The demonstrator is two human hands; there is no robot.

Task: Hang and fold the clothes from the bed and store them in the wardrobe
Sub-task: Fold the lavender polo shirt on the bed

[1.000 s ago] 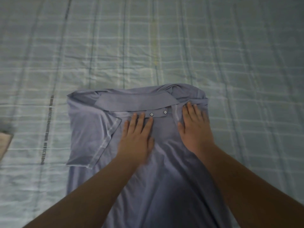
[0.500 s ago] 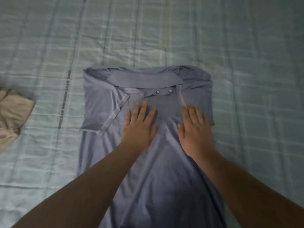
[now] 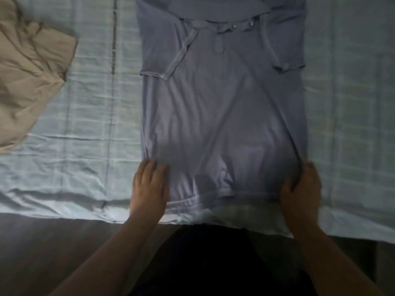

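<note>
A grey-blue polo shirt (image 3: 224, 103) lies on the bed with its collar at the far end. Both sleeves are folded in over its body. My left hand (image 3: 149, 186) lies on the shirt's lower left corner at the hem, fingers fairly straight. At the lower right corner my right hand (image 3: 301, 186) grips the hem with curled fingers. A taut crease runs up the fabric from that hand.
A crumpled beige garment (image 3: 27, 67) lies on the pale checked bed sheet (image 3: 74, 146) to the left of the shirt. The bed's near edge runs just below my hands, with dark floor (image 3: 53, 242) beyond it.
Both hands have slid from the chest below the collar down to the bottom hem. My right hand has taken hold of the hem corner. The view has tilted down towards the bed's edge.
</note>
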